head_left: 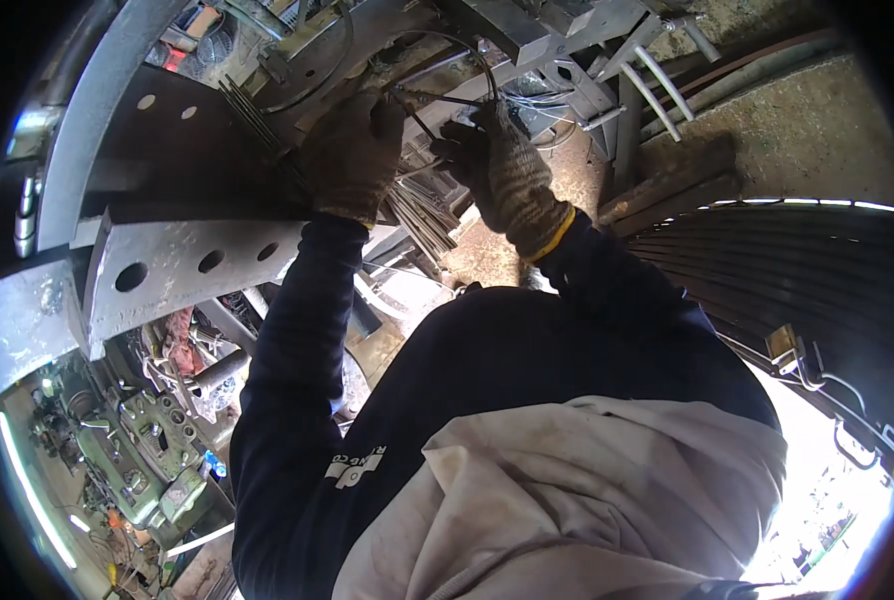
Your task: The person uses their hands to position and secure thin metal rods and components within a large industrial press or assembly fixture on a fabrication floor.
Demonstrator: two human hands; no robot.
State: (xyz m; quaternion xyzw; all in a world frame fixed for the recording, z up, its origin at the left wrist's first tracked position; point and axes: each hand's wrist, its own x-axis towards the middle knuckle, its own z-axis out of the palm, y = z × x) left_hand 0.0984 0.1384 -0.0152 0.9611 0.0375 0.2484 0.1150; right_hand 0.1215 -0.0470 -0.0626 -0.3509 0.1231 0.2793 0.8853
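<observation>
Both my hands wear knitted work gloves with yellow cuffs and are held close together over a metal bench. My left hand [352,155] is closed, its fingertips at a thin dark metal rod [422,124]. To its right, my right hand [507,170] has its fingers curled around the other end of the rod, though the exact grip is in shadow. A thin curved rod [489,72] arches just beyond my right hand. Below my hands lies a bundle of thin metal rods [422,222].
At left a steel beam with round holes [172,262] juts toward me. A green machine [142,450] stands at lower left. Metal bars [657,85] stick out at the upper right, above a concrete floor [807,130]. A corrugated dark panel [797,270] is at right.
</observation>
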